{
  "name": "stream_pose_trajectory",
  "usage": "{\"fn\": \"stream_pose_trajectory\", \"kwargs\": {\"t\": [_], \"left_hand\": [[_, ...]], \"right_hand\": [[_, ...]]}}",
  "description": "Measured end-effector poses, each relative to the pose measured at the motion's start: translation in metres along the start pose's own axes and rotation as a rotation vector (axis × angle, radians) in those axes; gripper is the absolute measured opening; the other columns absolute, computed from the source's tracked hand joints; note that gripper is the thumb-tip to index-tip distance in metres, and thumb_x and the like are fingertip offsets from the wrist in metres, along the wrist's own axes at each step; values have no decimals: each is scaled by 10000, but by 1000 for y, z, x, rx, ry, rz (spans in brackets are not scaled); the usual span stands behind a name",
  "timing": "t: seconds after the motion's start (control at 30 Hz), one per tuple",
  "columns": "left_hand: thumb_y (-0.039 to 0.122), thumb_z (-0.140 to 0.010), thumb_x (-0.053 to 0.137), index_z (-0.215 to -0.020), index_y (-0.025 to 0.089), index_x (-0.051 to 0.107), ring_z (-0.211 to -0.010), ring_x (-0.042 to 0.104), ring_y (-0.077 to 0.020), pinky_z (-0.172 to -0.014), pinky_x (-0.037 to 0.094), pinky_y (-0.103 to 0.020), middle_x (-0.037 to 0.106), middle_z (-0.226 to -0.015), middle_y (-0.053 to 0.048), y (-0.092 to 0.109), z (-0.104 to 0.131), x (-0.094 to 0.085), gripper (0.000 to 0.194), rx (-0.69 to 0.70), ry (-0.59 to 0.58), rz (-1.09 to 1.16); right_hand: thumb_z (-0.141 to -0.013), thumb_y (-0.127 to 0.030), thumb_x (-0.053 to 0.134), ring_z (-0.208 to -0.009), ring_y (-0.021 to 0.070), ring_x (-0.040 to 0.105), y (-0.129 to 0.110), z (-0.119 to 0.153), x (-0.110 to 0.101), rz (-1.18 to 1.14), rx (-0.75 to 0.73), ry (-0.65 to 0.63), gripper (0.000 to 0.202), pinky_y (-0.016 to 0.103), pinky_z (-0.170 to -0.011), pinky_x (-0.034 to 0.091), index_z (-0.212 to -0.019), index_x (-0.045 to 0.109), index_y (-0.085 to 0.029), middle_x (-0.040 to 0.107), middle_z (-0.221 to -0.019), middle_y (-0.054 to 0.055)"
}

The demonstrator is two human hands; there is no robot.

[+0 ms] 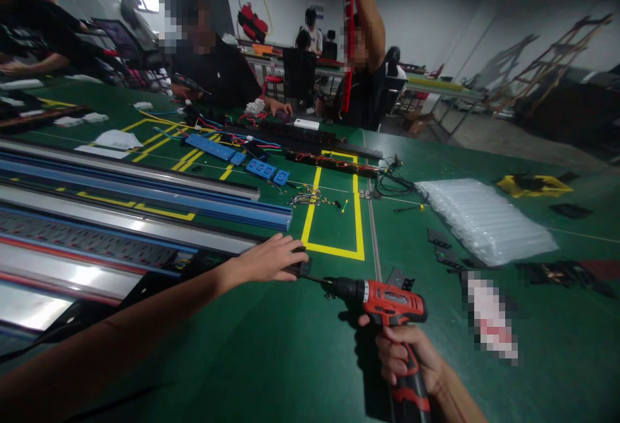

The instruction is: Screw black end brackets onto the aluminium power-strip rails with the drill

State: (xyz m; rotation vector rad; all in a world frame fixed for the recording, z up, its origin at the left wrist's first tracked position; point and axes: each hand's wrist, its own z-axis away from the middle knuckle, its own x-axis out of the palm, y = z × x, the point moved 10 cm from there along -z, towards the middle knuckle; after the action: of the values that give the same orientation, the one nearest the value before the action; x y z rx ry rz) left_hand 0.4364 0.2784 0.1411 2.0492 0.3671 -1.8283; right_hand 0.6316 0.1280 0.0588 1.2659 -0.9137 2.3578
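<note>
My right hand [411, 355] is wrapped round the grip of a red and black cordless drill [394, 300]. The drill's long thin bit points left, its tip at the black end piece [304, 267] of a long metal profile [208, 237]. Over that end lies my left hand [271, 258], its fingers curled on the black piece and holding it. Just behind my left hand runs a blue metal profile [232, 206]. Beyond my fingers, a pile of small screws [307, 197] rests on the green table [271, 352].
Blue modules [210, 146] and wired black strips [334, 163] lie across the table, with yellow tape [358, 223] marking rectangles. To the right are bubble wrap [487, 219], black brackets [438, 239] and a yellow tray [535, 185]. Across the table, a co-worker's raised arm [375, 19] holds a red strip [347, 55].
</note>
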Motion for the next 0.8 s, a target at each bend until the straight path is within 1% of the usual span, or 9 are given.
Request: {"fn": "stream_pose_trajectory", "kwargs": {"t": [0.2,0.33,0.47,0.57,0.7,0.8], "left_hand": [[441,-916,618,-1267,256,536,-1064,513,-265,-887,344,-354,564,-1246,-78,0,-1,2,405,-9,-26,-1],[443,-912,629,-1288,259,515,-1082,511,-273,-900,345,-365,553,-1271,-81,-1,-1,6,434,-12,-63,-17],[445,-912,629,-1286,257,514,-1088,510,-280,-894,346,-370,547,-1276,-87,-1,-2,7,434,-10,-76,-35],[453,-908,633,-1281,256,518,-1084,509,-279,-891,342,-368,546,-1277,-87,-1,-2,9,437,-4,-75,-45],[452,-909,631,-1273,258,531,-1064,510,-265,-881,335,-352,554,-1267,-81,0,-2,7,424,3,-45,-41],[454,-912,625,-1255,257,548,-1045,513,-253,-869,334,-341,564,-1243,-74,0,-2,6,403,3,-30,-53]], "right_hand": [[-868,-239,635,-375,48,285,-7,-1,2,-32,14,-21,120,242,-481,497,-939,636,-142,401,-490,-112],[-872,-226,612,-373,53,286,-8,-3,2,-60,44,-46,95,253,-494,514,-911,635,-142,392,-481,-112],[-862,-232,623,-374,54,281,-10,-4,2,-55,52,-40,91,250,-492,509,-901,629,-150,389,-483,-114],[-852,-239,636,-374,54,271,-11,-3,3,-52,55,-26,95,242,-483,496,-885,622,-152,381,-482,-116],[-855,-240,631,-383,59,279,-11,-3,1,-49,67,-15,89,246,-484,488,-883,618,-157,377,-491,-111],[-865,-228,610,-381,59,283,-12,-4,2,-55,71,-61,81,253,-491,496,-897,625,-155,380,-492,-110]]}}
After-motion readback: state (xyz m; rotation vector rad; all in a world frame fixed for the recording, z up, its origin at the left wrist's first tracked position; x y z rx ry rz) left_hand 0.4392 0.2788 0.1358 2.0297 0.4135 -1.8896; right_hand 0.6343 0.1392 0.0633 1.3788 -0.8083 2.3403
